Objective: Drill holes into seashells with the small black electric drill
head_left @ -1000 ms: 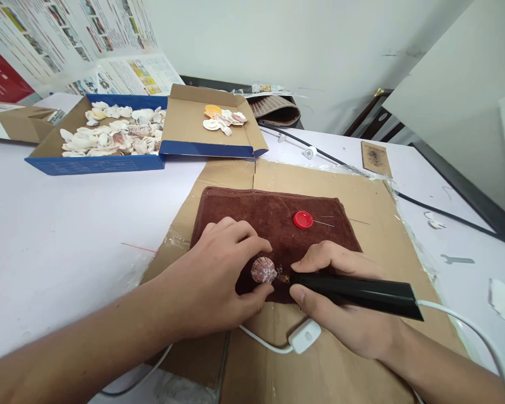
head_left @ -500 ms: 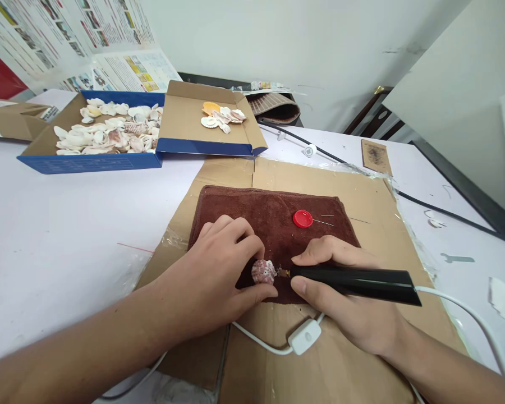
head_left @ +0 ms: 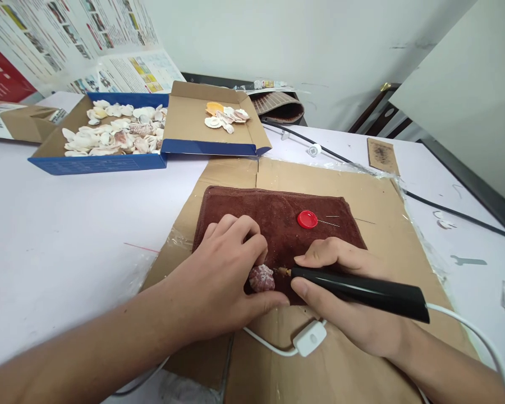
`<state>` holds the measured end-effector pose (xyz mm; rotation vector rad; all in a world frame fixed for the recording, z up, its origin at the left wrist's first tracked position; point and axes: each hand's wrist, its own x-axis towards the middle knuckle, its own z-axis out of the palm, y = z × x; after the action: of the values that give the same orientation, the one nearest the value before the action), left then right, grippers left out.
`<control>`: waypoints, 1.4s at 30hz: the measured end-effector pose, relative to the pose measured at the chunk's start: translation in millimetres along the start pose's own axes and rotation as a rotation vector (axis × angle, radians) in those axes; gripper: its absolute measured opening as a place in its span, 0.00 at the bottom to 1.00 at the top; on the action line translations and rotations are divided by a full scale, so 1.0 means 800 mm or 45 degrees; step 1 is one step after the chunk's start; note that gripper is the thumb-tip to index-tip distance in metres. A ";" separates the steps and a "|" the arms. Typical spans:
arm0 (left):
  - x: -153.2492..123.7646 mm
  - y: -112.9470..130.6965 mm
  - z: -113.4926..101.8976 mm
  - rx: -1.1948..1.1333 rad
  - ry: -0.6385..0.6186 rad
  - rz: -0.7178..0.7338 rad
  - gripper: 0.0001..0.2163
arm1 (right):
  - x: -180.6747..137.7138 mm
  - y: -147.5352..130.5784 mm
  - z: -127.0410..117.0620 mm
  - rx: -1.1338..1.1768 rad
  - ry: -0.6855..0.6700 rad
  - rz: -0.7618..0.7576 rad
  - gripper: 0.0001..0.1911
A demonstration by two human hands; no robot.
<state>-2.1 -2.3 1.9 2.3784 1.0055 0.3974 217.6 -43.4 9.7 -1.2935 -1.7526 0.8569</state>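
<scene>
A small pink-and-white seashell rests on a brown cloth, with several dark specks or holes near its top. My left hand is closed around it, curled fingers above and behind the shell and the thumb along its lower edge. In my right hand is a black pen-shaped electric drill, gripped near its front between thumb and fingers. Its brass-coloured nose points left at the shell; the fine tip is hard to make out, and a small gap seems to lie between them.
A blue box of shells stands at the back left, more shells on its lid. A red cap with thin needles lies on the cloth. Cardboard lies beneath. The white cord carries a switch near the front.
The shell has turned and sits slightly lower between my left fingers, and the thumb reaches further right. The drill's nose has drawn slightly away from the shell, its rear end lower. My view has shifted slightly.
</scene>
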 end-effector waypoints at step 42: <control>0.002 0.005 0.006 -0.192 -0.032 -0.062 0.11 | -0.007 0.012 0.003 0.027 -0.020 0.031 0.07</control>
<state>3.5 -4.9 0.3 2.2149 0.9848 0.4096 220.8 -46.4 -0.8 -1.2997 -1.7385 0.8997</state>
